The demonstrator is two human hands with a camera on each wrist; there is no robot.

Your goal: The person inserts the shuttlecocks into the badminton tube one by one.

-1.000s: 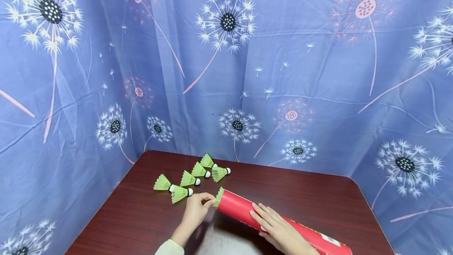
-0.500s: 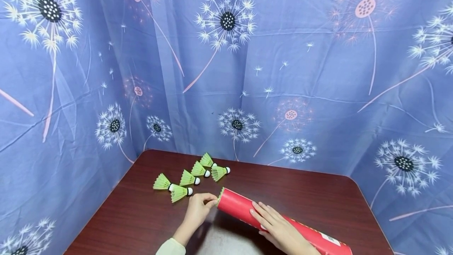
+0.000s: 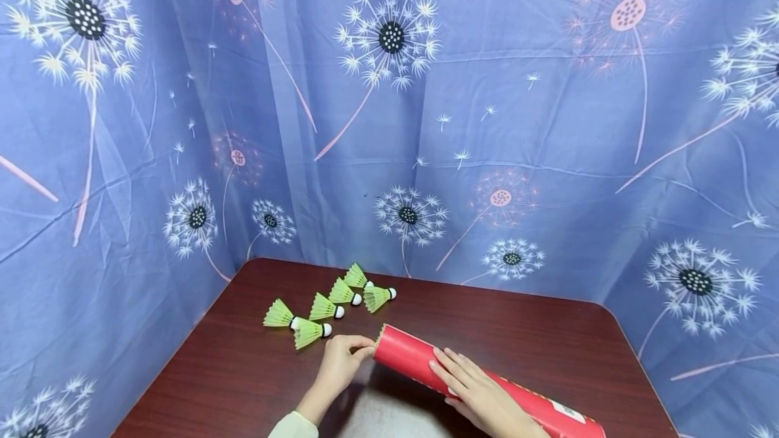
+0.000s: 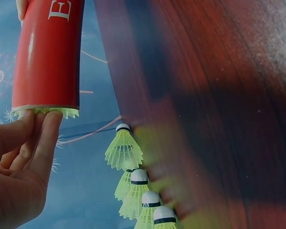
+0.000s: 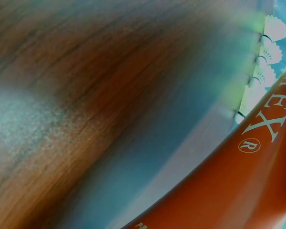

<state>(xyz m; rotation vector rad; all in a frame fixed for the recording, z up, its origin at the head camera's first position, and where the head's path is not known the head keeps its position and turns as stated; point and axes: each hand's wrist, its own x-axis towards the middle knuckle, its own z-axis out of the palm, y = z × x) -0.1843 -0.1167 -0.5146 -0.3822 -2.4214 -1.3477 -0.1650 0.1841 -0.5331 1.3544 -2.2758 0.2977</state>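
A red shuttlecock tube [image 3: 409,353] lies slanted across the front right of the table, its mouth toward the left. My right hand [image 3: 481,394] holds it around the middle, with fingers laid over the top. At the mouth, my left hand [image 3: 342,360] pinches the edge of a yellow-green shuttlecock [image 4: 70,112]. Only the jagged skirt rim of that shuttlecock shows past the tube's edge in the left wrist view; its cork is hidden inside. White letters run along the tube [image 5: 229,191] in the right wrist view, where hardly any of the right hand appears.
Several yellow-green shuttlecocks [image 3: 325,307] with white corks lie loose on the dark red-brown table [image 3: 517,330], left of and beyond the tube's mouth. The nearest one [image 3: 309,332] sits close to the left hand. A blue dandelion-print curtain [image 3: 475,120] surrounds the table's back and sides.
The shuttlecock at the tube's mouth has slid deeper in, so less of its skirt sticks out. My left hand has shifted slightly right with it; the right hand and tube have stayed put.
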